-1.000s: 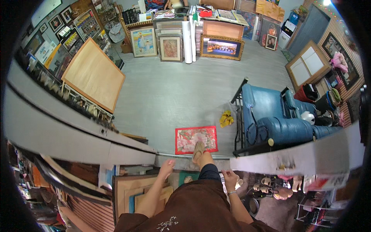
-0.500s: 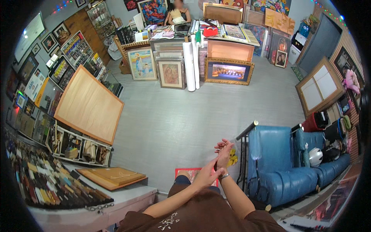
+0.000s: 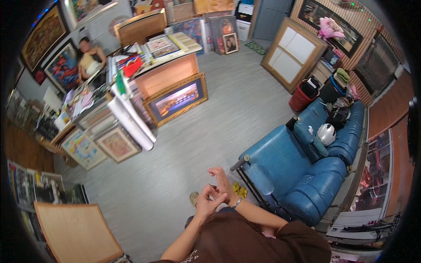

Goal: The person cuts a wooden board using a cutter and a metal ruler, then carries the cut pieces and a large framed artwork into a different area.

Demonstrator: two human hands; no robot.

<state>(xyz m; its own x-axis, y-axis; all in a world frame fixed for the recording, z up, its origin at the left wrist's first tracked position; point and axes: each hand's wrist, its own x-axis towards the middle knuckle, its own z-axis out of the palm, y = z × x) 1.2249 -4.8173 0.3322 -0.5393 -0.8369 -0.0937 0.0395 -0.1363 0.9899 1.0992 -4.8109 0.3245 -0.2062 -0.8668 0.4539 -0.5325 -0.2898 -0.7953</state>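
My left hand (image 3: 209,202) and my right hand (image 3: 222,185) meet in front of my body, above the floor. The left fingers curl in against the right palm, and the left thumb lies toward the right wrist. Something small and dark shows near the left fingertips, too small to name. My right hand is raised with its fingers apart and slightly bent at the tips. It grips nothing that I can see. A silver bracelet (image 3: 237,202) circles my right wrist. Just beyond the right hand, a pair of yellow slippers (image 3: 239,190) lies on the floor.
Blue sofas (image 3: 276,151) stand at the right, with a white helmet (image 3: 326,134) on one. A gold-framed picture (image 3: 177,100) and paper rolls (image 3: 129,122) lean against the crowded table (image 3: 193,44). Another person (image 3: 92,61) sits behind it. A wooden board (image 3: 76,232) stands at lower left.
My view has turned to the right, bringing more of the sofas and right wall in. My hands remain together; the left fingers are now more curled and the right hand is more upright.
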